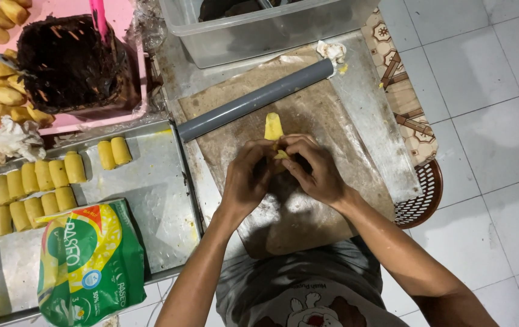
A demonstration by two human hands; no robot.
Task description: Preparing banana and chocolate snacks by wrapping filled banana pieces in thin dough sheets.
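Note:
My left hand (248, 179) and my right hand (314, 168) meet over a brown board (308, 115), both pinching a strip of yellow dough (273, 128) that sticks out beyond the fingertips. The fingers curl around the near end of the dough, so that part is mostly hidden. A grey pipe-like rolling pin (256, 100) lies diagonally across the board just beyond the hands.
A metal tray (150, 188) on the left holds several yellow dough rolls (41, 181) and a green packet (90, 260). Behind are a dark filling in a bowl (68, 60) on a pink tray, a clear plastic tub (259, 30), and a woven basket (423, 194) on white floor tiles.

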